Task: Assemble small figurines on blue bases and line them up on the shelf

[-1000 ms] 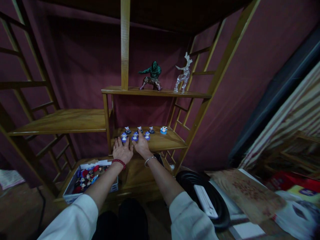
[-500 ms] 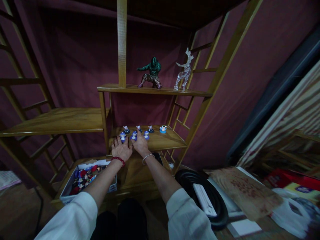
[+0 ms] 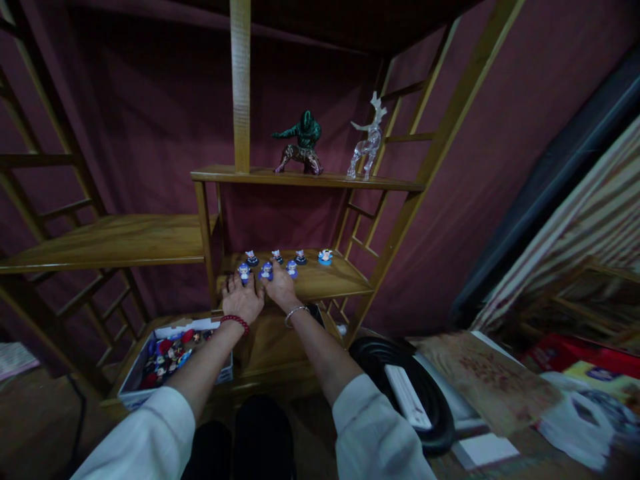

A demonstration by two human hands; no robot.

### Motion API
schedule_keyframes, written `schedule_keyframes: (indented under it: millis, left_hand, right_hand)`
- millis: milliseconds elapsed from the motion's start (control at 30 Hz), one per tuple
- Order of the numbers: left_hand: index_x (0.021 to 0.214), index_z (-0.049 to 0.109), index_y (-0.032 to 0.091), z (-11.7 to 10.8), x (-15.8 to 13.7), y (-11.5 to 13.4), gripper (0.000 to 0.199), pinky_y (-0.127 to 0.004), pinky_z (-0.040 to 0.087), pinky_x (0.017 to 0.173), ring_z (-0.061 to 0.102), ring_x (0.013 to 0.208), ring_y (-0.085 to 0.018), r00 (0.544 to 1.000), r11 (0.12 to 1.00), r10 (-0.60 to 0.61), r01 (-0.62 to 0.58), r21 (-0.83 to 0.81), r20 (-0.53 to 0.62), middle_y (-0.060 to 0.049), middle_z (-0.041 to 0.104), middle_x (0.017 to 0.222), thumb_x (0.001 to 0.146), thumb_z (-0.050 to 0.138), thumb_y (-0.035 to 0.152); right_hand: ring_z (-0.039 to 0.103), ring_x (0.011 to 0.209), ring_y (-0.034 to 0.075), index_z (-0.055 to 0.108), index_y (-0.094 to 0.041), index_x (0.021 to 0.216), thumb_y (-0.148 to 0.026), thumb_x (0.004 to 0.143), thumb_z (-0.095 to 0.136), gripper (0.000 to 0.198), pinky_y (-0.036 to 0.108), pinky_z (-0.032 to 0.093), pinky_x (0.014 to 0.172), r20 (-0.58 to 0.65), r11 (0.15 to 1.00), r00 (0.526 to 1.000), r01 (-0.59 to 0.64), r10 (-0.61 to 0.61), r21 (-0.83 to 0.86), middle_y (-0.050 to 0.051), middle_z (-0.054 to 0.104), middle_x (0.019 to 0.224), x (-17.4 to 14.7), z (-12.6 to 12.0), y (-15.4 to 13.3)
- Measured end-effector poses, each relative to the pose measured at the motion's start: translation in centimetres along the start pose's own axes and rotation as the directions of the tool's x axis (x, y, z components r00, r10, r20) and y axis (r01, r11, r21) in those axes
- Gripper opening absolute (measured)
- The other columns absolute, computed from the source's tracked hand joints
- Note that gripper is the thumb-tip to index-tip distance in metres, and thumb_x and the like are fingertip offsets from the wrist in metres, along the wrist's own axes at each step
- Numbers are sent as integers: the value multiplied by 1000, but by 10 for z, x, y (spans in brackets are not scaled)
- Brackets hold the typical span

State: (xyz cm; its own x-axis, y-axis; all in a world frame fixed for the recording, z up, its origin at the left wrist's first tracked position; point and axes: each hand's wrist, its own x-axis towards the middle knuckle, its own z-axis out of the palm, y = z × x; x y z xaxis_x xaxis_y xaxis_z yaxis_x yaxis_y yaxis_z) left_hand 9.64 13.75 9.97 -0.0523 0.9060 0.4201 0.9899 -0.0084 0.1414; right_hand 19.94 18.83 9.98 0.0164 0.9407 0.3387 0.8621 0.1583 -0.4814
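Three small purple-and-white figurines stand in a front row on the low wooden shelf (image 3: 330, 283). My left hand (image 3: 243, 301), with a red bead bracelet, rests at the shelf's front edge with its fingers spread; their tips reach the left purple figurine (image 3: 243, 272). My right hand (image 3: 280, 288), wearing a silver bangle, has its thumb and forefinger about the middle purple figurine (image 3: 267, 270). Just beyond that hand is the right purple figurine (image 3: 292, 268). Behind them is a row of dark-based figurines (image 3: 277, 256), with a blue-based figurine (image 3: 325, 257) at its right end.
A box (image 3: 131, 387) full of small figurines sits at lower left. On the upper shelf (image 3: 335, 179) are a dark green crouching statue (image 3: 306, 137) and a clear deer figure (image 3: 367, 147). A black coiled hose (image 3: 443, 420) and a plastic bag (image 3: 575, 427) lie at right.
The view has shifted very slightly. Both hands and the figurines keep the same places relative to one another.
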Motion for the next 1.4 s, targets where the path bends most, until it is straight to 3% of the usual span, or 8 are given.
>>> schedule_keyframes:
  millis: [600, 833, 1400]
  left_hand:
    - [123, 44, 18, 0, -2, 0, 50, -45, 19, 98, 34, 119, -29, 1000, 1000, -1, 1, -15, 11, -16, 42, 127, 80, 34, 42]
    - [122, 45, 16, 5, -1, -1, 51, -45, 22, 96, 37, 116, -30, 999, 1000, 12, -12, 20, -30, -18, 43, 125, 80, 34, 42]
    - [126, 39, 16, 4, 6, 0, 54, -45, 22, 96, 33, 120, -30, 997, 999, -5, 2, 43, 75, -19, 37, 131, 79, 32, 42]
  right_hand:
    - [52, 100, 18, 32, -18, 128, -30, 75, 54, 58, 27, 38, 85, 41, 1000, 999, -13, 14, -5, 8, 59, 107, -3, -5, -3]
    - [53, 99, 19, 32, -15, 129, -28, 75, 54, 60, 27, 40, 84, 35, 1000, 999, 8, -8, 5, 10, 59, 108, 1, -2, -2]
    - [54, 99, 19, 34, -16, 128, -27, 74, 56, 58, 27, 41, 83, 44, 1000, 999, -7, 5, 25, 10, 59, 108, 7, 0, -3]
